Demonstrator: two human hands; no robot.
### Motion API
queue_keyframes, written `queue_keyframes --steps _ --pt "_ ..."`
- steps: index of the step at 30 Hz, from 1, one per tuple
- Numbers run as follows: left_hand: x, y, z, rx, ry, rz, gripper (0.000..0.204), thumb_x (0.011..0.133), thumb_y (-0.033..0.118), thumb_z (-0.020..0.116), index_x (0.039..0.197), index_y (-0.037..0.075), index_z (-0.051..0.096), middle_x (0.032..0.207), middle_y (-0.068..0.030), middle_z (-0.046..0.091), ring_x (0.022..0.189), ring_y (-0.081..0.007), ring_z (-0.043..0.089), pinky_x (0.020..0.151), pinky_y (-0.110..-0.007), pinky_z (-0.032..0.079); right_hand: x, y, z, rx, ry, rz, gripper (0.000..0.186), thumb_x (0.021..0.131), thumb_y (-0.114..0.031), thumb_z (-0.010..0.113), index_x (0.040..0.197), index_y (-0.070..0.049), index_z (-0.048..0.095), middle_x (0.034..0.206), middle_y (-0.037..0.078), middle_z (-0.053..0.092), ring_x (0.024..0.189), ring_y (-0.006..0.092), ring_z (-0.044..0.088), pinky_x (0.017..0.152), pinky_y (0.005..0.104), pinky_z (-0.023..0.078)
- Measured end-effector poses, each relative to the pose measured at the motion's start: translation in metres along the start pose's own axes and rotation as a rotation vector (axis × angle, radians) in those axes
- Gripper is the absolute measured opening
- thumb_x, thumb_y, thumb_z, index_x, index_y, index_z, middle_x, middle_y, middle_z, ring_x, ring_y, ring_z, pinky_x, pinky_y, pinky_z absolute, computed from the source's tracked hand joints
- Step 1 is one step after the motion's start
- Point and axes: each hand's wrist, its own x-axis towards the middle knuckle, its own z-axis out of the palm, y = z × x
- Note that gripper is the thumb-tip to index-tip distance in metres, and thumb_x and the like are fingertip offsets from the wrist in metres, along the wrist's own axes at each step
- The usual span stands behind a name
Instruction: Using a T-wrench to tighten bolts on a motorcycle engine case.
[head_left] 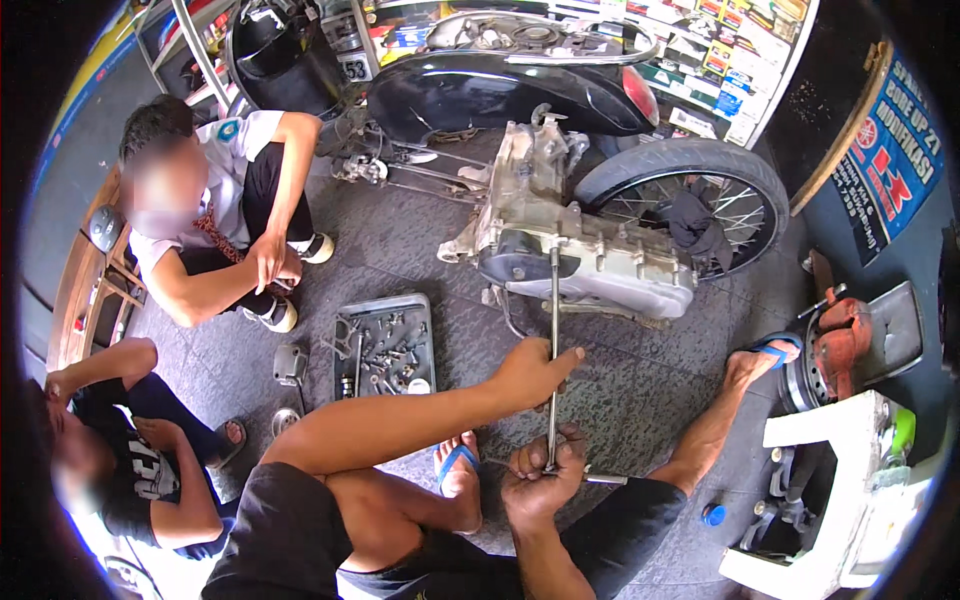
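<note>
A long T-handle wrench [554, 310] runs from the engine toward me, its far end against the dark cover on the metal engine and crankcase [590, 245]. My left hand [535, 375] is closed round its shaft, about midway. Nearer to me, my right hand [545, 475] is closed on the crossbar, where it joins the shaft. One end of the crossbar [608, 479] sticks out to the right of that hand. Both hands look smudged. The tip of the wrench and what it sits on cannot be made out. A spoked wheel with a black tyre [690, 165] stands behind the engine.
A grey tray [428, 340] of loose bolts and metal parts lies on the floor, left of the engine. Two people sit at the left. Behind is a black motorcycle body [500, 95]. At right are a white stool [830, 425] and a blue cap [713, 514].
</note>
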Motion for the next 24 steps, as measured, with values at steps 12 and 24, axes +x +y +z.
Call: queue_keyframes --steps 12,24 --pt "0.002 0.001 0.001 0.010 0.029 -0.001 0.051 0.091 0.043 0.058 0.064 -0.001 0.058 0.053 -0.0068 0.055 0.039 -0.0149 0.051 0.038 -0.032 0.041 0.002 -0.005 0.000 0.121 -0.024 0.109 0.028 0.087 -0.033 0.046 0.106 -0.014 0.056 0.056 -0.001 0.037 0.043 0.0090 0.027 0.043 0.0264 0.026" --pt "0.006 0.004 0.000 -0.041 0.024 0.021 0.052 0.089 0.041 0.060 0.060 -0.002 0.056 0.051 -0.0094 0.054 0.042 -0.0184 0.054 0.040 -0.035 0.042 0.005 -0.024 -0.001 0.480 0.164 0.410 0.034 0.087 -0.040 0.045 0.072 -0.010 0.048 0.055 -0.003 0.032 0.040 0.0088 0.023 0.040 0.0259 0.021"
